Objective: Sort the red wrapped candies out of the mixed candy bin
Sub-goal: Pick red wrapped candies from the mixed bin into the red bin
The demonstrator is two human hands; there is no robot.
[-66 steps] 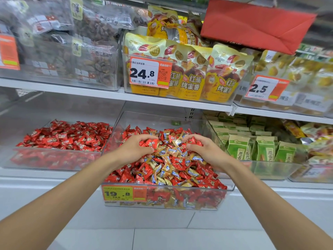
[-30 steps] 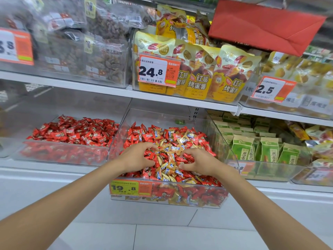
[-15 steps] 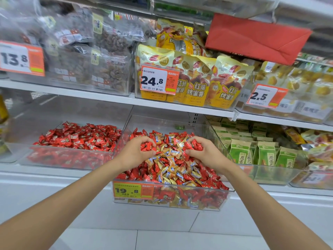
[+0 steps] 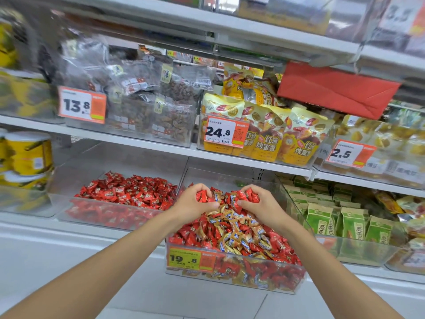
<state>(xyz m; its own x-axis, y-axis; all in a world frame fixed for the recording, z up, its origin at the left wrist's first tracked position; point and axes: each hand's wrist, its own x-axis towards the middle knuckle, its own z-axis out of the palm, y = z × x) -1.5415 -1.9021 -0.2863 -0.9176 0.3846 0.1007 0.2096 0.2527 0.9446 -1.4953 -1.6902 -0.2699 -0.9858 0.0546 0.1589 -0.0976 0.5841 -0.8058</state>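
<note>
A clear mixed candy bin (image 4: 232, 276) on the bottom shelf holds red wrapped candies (image 4: 279, 246) mixed with gold wrapped candies (image 4: 232, 233). Both my hands are over the far half of the pile. My left hand (image 4: 192, 203) grips a bunch of red candies, fingers curled round them. My right hand (image 4: 259, 204) likewise holds a handful of red candies. To the left stands a second clear bin (image 4: 69, 209) that contains only red candies (image 4: 131, 191).
A clear bin of green packets (image 4: 331, 222) stands right of the mixed bin. Above runs a white shelf (image 4: 138, 143) with bagged snacks and orange price tags. Yellow tins (image 4: 27, 155) sit at the far left. White floor tiles lie below.
Both hands have closed on handfuls of red candies and lifted slightly at the back of the pile. The view has tilted up, showing more of the upper shelves.
</note>
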